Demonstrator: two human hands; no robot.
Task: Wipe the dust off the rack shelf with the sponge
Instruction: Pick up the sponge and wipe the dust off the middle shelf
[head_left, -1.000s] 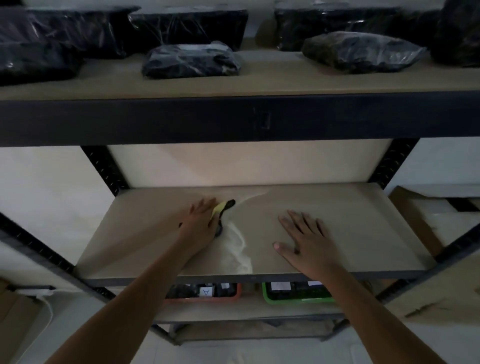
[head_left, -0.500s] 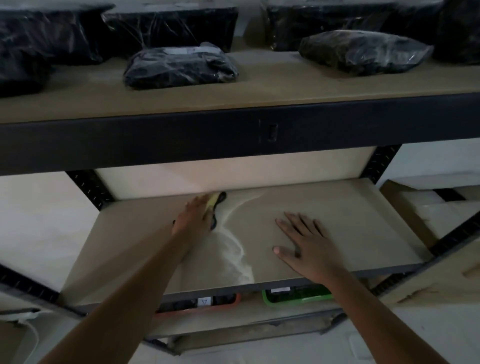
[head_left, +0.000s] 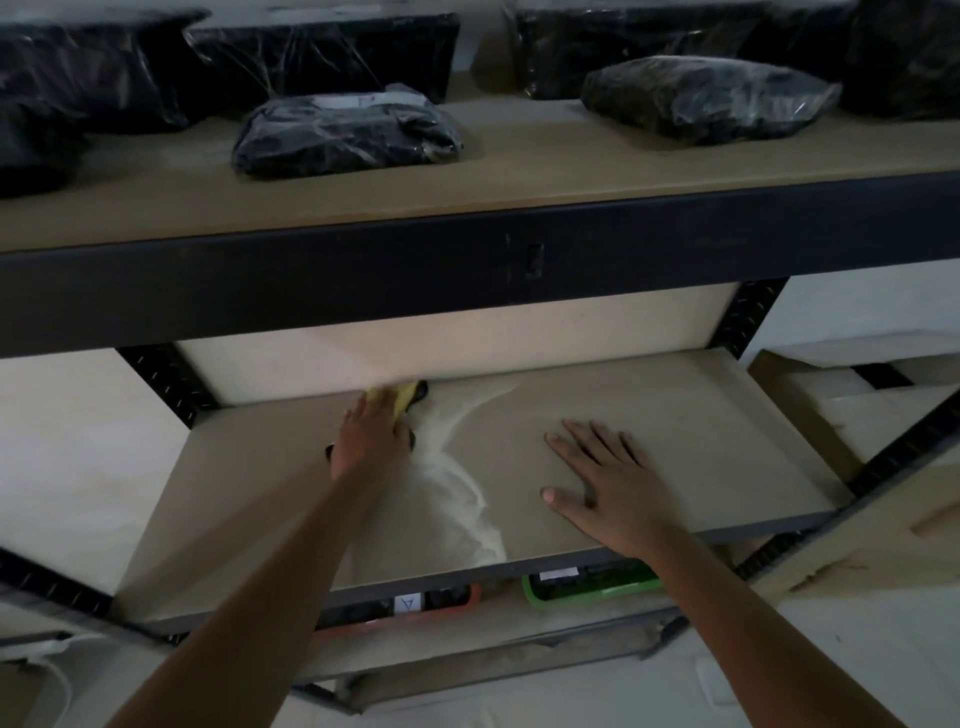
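The middle rack shelf (head_left: 701, 426) is a pale brown board in a black metal frame. A curved streak of pale dust (head_left: 457, 467) runs from the back of the board to its front edge. My left hand (head_left: 369, 436) presses a yellow and black sponge (head_left: 408, 394) flat against the board, close to the shelf's back edge, just left of the dust streak. Most of the sponge is hidden under the hand. My right hand (head_left: 608, 483) lies flat on the board to the right of the streak, fingers spread, holding nothing.
The upper shelf (head_left: 519, 166) carries several black plastic-wrapped packages (head_left: 343, 132). Its black front beam (head_left: 467, 260) hangs low over the middle shelf. Below are an orange bin (head_left: 447, 603) and a green bin (head_left: 587, 584). Cardboard boxes (head_left: 857, 395) stand at the right.
My left hand has pushed the sponge away from me, toward the back edge of the shelf. The right hand has stayed flat in place. The camera has tilted and moved closer.
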